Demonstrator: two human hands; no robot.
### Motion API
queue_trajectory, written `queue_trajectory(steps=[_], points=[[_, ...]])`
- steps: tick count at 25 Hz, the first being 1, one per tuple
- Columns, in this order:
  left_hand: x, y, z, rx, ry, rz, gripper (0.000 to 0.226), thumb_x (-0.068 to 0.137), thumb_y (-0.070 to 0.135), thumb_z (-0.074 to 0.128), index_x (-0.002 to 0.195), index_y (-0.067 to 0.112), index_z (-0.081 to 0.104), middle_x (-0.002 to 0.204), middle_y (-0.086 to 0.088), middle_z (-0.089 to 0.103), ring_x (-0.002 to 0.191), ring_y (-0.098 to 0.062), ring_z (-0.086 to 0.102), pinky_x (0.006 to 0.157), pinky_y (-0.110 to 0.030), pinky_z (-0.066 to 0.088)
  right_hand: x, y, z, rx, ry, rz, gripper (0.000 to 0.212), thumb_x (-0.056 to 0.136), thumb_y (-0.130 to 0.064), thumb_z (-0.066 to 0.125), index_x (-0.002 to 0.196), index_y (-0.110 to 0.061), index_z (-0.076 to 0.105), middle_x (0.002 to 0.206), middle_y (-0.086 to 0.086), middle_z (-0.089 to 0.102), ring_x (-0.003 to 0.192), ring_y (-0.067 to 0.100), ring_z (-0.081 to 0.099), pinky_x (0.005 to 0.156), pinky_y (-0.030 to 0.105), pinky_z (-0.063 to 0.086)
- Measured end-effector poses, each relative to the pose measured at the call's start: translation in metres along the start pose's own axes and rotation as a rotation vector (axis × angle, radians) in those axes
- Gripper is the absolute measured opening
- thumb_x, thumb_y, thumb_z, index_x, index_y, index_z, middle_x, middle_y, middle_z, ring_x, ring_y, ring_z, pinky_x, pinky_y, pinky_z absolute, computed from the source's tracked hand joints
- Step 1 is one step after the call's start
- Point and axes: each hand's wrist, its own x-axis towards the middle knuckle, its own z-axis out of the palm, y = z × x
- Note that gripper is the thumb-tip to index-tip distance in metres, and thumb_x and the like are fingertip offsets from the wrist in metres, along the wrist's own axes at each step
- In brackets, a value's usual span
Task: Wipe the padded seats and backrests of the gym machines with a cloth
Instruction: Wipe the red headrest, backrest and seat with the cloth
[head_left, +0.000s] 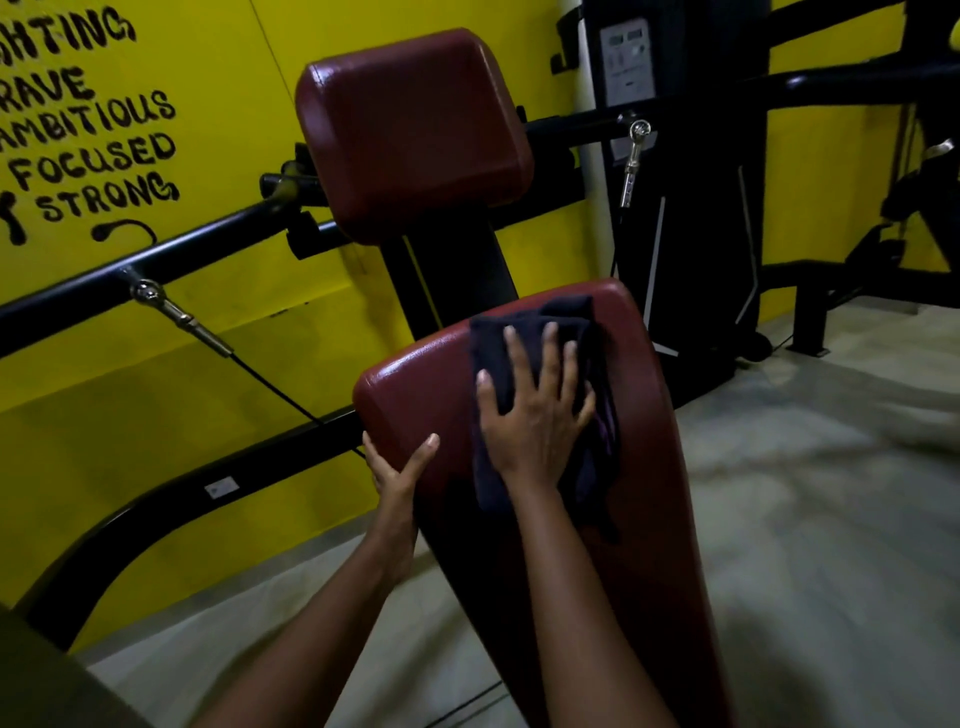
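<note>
Two forearms are seen reaching in from the bottom edge, and both are brought onto the padded bench (415, 384), the long maroon cushion that runs away from the camera. Its left edge is gripped by the left hand (397, 475), with the thumb laid on the top face and the fingers curled out of sight under the side; this hold is judged to steady the cushion and brace the body against the wiping push. Just to the right, the cloth (488, 343), dark and loosely folded, is pressed flat onto the upper part of the cushion by the right hand (535, 410), whose fingers are spread wide and straight so that pressure is shared over a broad patch rather than a pinch being made. Folds of the cloth are left trailing down the right side of the cushion. The far end and left half of the cushion are judged not yet covered by the cloth. Beyond, the upper pad (410, 135) is carried on a black post, untouched and well apart from both hands, and is presumably to be wiped afterwards. Further back, a black frame bar (208, 234) with a chrome connector (176, 312) and a thin cable (280, 387) is set against the yellow wall (208, 52), where black lettering is painted, and a dark weight tower (691, 234) is stood on the pale floor (805, 493) at the right
</note>
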Motion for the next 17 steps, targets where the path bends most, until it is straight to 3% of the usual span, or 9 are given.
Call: queue_trajectory(steps=[2, 5, 6, 9, 12, 17], points=[[0.003, -0.003, -0.003, 0.028, -0.029, -0.012, 0.119, 0.041, 0.061, 0.085, 0.137, 0.060, 0.014, 0.150, -0.001, 0.032, 0.130, -0.023, 0.045, 0.105, -0.049, 0.041, 0.001, -0.014, -0.003, 0.017, 0.016, 0.020, 0.057, 0.087, -0.052, 0.039, 0.142, -0.037, 0.035, 0.154, 0.004, 0.026, 0.142, 0.027, 0.024, 0.108, 0.058, 0.021], [0.000, -0.002, -0.005, 0.007, -0.087, 0.020, 0.111, 0.053, 0.048, 0.080, 0.142, 0.052, 0.013, 0.148, -0.002, 0.037, 0.127, -0.021, 0.049, 0.103, -0.046, 0.044, -0.006, -0.013, 0.004, -0.021, -0.082, -0.324, 0.056, 0.088, -0.052, 0.037, 0.142, -0.038, 0.033, 0.154, 0.001, 0.026, 0.142, 0.022, 0.021, 0.107, 0.052, 0.015], [-0.001, -0.003, -0.006, 0.002, -0.104, 0.032, 0.109, 0.057, 0.042, 0.079, 0.143, 0.051, 0.012, 0.149, -0.001, 0.036, 0.127, -0.020, 0.049, 0.104, -0.045, 0.043, 0.005, -0.002, 0.004, 0.002, -0.090, -0.316, 0.055, 0.088, -0.053, 0.037, 0.141, -0.039, 0.033, 0.154, 0.000, 0.027, 0.142, 0.021, 0.021, 0.107, 0.051, 0.016], [-0.008, -0.010, -0.008, 0.033, -0.130, 0.036, 0.105, 0.074, 0.027, 0.077, 0.144, 0.051, 0.003, 0.151, 0.004, 0.034, 0.133, -0.018, 0.042, 0.110, -0.045, 0.036, 0.024, 0.037, -0.002, 0.023, 0.025, 0.046, 0.055, 0.088, -0.054, 0.034, 0.140, -0.036, 0.038, 0.152, 0.002, 0.031, 0.140, 0.025, 0.027, 0.107, 0.052, 0.023], [-0.012, -0.025, -0.011, 0.068, -0.158, -0.001, 0.108, 0.064, 0.042, 0.080, 0.146, 0.046, 0.009, 0.147, 0.007, 0.039, 0.132, -0.016, 0.042, 0.111, -0.044, 0.035, 0.004, 0.057, -0.003, 0.074, 0.187, 0.430, 0.059, 0.087, -0.054, 0.033, 0.138, -0.027, 0.044, 0.150, 0.006, 0.035, 0.139, 0.029, 0.031, 0.105, 0.053, 0.027], [-0.030, -0.057, -0.016, 0.106, -0.260, -0.089, 0.110, 0.060, 0.053, 0.075, 0.147, 0.042, 0.008, 0.146, 0.011, 0.037, 0.132, -0.011, 0.040, 0.113, -0.041, 0.033, -0.072, 0.089, -0.002, 0.279, 0.226, 0.963, 0.073, 0.083, -0.065, 0.020, 0.145, -0.027, 0.030, 0.155, 0.004, 0.022, 0.144, 0.024, 0.018, 0.110, 0.050, 0.018]])
